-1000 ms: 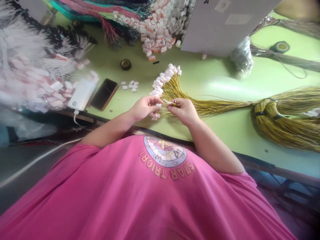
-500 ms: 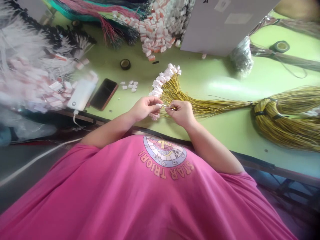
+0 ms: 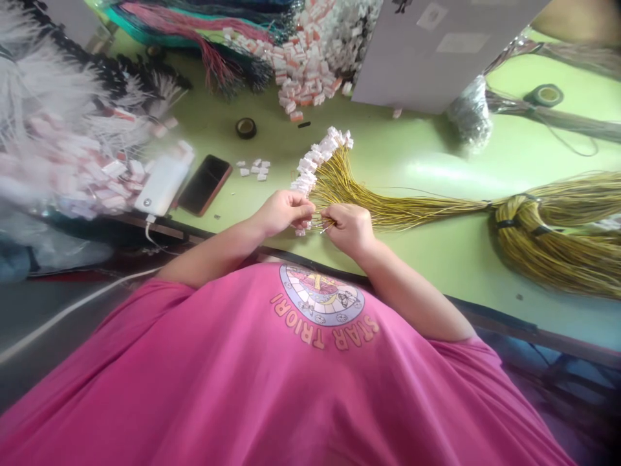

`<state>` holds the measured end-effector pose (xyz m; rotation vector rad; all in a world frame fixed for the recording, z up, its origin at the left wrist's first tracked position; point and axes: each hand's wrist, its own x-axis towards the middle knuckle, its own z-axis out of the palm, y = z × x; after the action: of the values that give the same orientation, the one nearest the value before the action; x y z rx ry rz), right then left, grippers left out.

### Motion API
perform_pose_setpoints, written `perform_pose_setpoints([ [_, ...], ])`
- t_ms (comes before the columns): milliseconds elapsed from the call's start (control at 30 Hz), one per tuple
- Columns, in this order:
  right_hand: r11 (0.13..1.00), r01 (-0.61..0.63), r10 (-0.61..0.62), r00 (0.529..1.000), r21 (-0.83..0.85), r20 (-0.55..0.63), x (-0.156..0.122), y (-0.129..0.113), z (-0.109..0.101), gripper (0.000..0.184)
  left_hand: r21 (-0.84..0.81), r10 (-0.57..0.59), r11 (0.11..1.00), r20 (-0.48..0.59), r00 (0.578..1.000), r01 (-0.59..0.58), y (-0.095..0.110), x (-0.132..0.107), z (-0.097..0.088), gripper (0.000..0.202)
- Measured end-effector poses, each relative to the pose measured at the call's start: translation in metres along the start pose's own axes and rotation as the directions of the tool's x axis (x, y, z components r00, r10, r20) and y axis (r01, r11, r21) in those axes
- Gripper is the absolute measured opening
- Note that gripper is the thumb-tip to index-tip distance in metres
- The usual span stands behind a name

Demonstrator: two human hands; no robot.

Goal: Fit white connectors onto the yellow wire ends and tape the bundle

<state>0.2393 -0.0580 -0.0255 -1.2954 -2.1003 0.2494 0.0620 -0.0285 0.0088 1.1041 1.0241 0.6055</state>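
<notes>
A bundle of thin yellow wires [image 3: 388,202] lies on the green table, its left end fanned out and tipped with white plastic connectors [image 3: 315,157]. At the lower end of this fan, my left hand [image 3: 286,212] is closed in a pinch, thumb against forefinger. Whatever those fingers hold is hidden. Just to its right, my right hand [image 3: 350,228] is curled closed around thin yellow wire, and a small shiny end [image 3: 326,228] sticks out toward the lower left. The hands are slightly apart, both over the wires.
Left of the hands are loose white connectors [image 3: 253,169], a phone [image 3: 206,184], a white power bank [image 3: 162,181] and black tape [image 3: 245,127]. Behind lies a connector heap [image 3: 305,71] beside a grey board [image 3: 431,58]. A coiled yellow wire bundle [image 3: 517,223] sits at right.
My right hand has shifted slightly down, and the shiny end in it now points lower left instead of toward my left hand. The left fingers have curled in tighter.
</notes>
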Motion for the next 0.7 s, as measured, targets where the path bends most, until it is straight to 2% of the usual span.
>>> perform_pose_setpoints([
  [100, 0.999, 0.031, -0.031, 0.999, -0.043, -0.009, -0.002, 0.001, 0.003, 0.017, -0.024, 0.014, 1.0, 0.046, 0.999, -0.013, -0.006, 0.004, 0.003, 0.017],
  [233, 0.999, -0.046, 0.046, 0.999, -0.002, 0.016, -0.004, 0.0, 0.006, 0.015, -0.01, 0.048, 0.999, 0.047, 0.998, -0.047, -0.016, 0.006, 0.006, 0.029],
  [300, 0.992, -0.097, 0.093, 0.994, 0.079, 0.056, -0.003, 0.0, 0.004, 0.013, 0.057, 0.056, 0.997, 0.052, 0.997, -0.059, -0.015, 0.004, 0.002, 0.029],
  [367, 0.975, -0.116, 0.098, 0.99, 0.19, 0.1, 0.001, 0.0, -0.001, 0.016, 0.227, 0.096, 0.968, 0.078, 0.992, -0.112, -0.01, 0.0, -0.009, 0.024],
  [433, 0.943, -0.111, 0.078, 0.99, 0.314, 0.114, 0.006, 0.001, -0.008, 0.016, 0.49, 0.167, 0.852, 0.078, 0.983, -0.183, -0.003, -0.001, -0.028, 0.02],
  [500, 0.898, -0.151, 0.114, 0.987, 0.413, 0.114, 0.011, 0.003, -0.015, 0.012, 0.743, 0.274, 0.641, 0.012, 0.962, -0.192, 0.001, 0.003, -0.053, 0.017],
  [533, 0.871, -0.206, 0.166, 0.978, 0.447, 0.128, 0.013, 0.004, -0.018, 0.012, 0.833, 0.338, 0.529, -0.034, 0.94, -0.16, 0.002, 0.007, -0.066, 0.018],
  [600, 0.81, -0.341, 0.278, 0.94, 0.477, 0.199, 0.014, 0.005, -0.02, 0.016, 0.937, 0.447, 0.339, -0.086, 0.89, -0.079, -0.001, 0.017, -0.089, 0.024],
  [633, 0.782, -0.393, 0.31, 0.918, 0.483, 0.245, 0.014, 0.006, -0.021, 0.019, 0.96, 0.468, 0.276, -0.086, 0.88, -0.053, -0.003, 0.023, -0.098, 0.026],
  [700, 0.745, -0.441, 0.312, 0.893, 0.5, 0.323, 0.014, 0.006, -0.021, 0.023, 0.977, 0.45, 0.208, -0.066, 0.891, -0.033, -0.009, 0.031, -0.108, 0.028],
])
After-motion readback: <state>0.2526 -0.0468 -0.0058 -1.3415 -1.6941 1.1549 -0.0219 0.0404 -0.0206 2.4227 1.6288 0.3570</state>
